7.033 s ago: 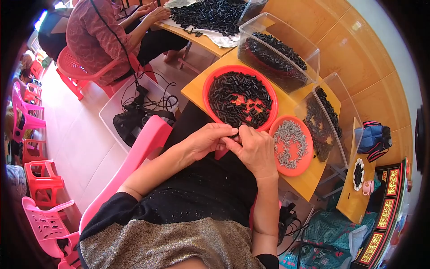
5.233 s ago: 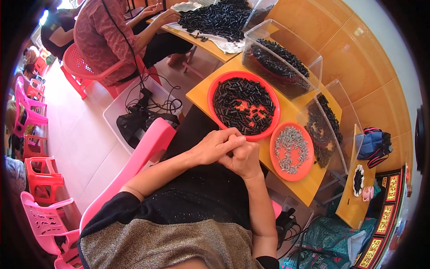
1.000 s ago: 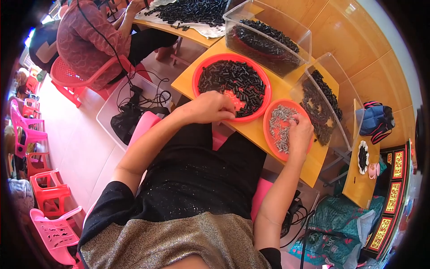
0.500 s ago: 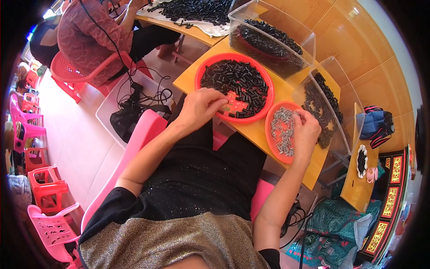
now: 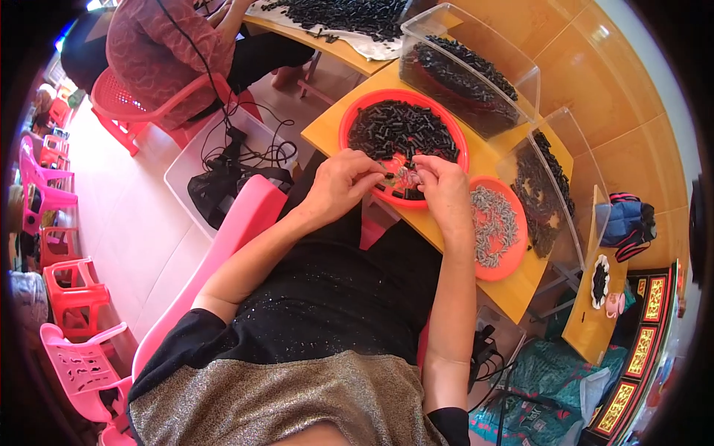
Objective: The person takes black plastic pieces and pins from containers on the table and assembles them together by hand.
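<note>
Over the near edge of a red round basin [image 5: 462, 156] of short black tubes [image 5: 401, 128], both my hands are held close together. My left hand [image 5: 343, 187] pinches what looks like a small black tube at its fingertips. Facing it, my right hand [image 5: 445, 192] is closed in a pinch on a small silvery metal piece, partly hidden by the fingers. To the right of that hand sits a smaller orange-red bowl [image 5: 513, 256] with many small silver screw-like pieces [image 5: 492, 223].
Clear plastic bins [image 5: 476, 82] of black pieces stand on the yellow table [image 5: 327, 134] behind and right. A person in a red patterned shirt [image 5: 160, 56] sits at far left. Black cables [image 5: 230, 141] and a pink chair arm [image 5: 253, 208] are to my left.
My right hand has moved left from the bowl of silver pieces to the black tubes' basin, meeting my left hand. The view has shifted slightly.
</note>
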`<state>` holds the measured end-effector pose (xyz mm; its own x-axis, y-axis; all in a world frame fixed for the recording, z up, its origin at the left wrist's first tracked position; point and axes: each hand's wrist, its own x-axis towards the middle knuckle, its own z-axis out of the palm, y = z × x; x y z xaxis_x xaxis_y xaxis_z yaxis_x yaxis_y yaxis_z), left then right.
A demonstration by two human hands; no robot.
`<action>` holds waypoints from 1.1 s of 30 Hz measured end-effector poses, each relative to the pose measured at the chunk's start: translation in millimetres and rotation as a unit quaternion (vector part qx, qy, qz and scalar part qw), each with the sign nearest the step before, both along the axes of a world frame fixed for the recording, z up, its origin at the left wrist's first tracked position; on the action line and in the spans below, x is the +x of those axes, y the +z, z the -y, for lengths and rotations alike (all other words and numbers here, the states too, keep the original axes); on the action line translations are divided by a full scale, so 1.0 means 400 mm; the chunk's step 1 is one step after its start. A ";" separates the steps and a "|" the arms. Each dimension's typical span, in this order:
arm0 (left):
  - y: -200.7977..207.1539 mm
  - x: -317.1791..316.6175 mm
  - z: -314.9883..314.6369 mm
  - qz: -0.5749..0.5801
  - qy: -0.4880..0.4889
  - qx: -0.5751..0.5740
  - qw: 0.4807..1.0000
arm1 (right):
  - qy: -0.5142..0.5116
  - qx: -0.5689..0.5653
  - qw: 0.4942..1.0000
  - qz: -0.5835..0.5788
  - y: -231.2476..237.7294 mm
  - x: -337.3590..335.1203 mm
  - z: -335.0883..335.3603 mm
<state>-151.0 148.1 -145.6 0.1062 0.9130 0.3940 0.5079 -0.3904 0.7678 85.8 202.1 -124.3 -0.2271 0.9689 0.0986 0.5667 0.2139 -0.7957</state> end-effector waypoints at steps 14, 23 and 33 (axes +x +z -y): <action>0.064 0.071 -0.021 0.096 -0.010 -0.097 0.991 | -0.054 -0.151 0.919 -0.360 -0.022 -0.018 0.015; 0.024 0.142 -0.047 -0.028 0.031 0.033 0.999 | -0.041 -0.200 0.883 -0.424 -0.009 -0.024 0.034; 0.023 0.119 -0.058 0.047 0.038 -0.062 0.996 | -0.020 -0.270 0.810 -0.520 0.015 -0.021 0.048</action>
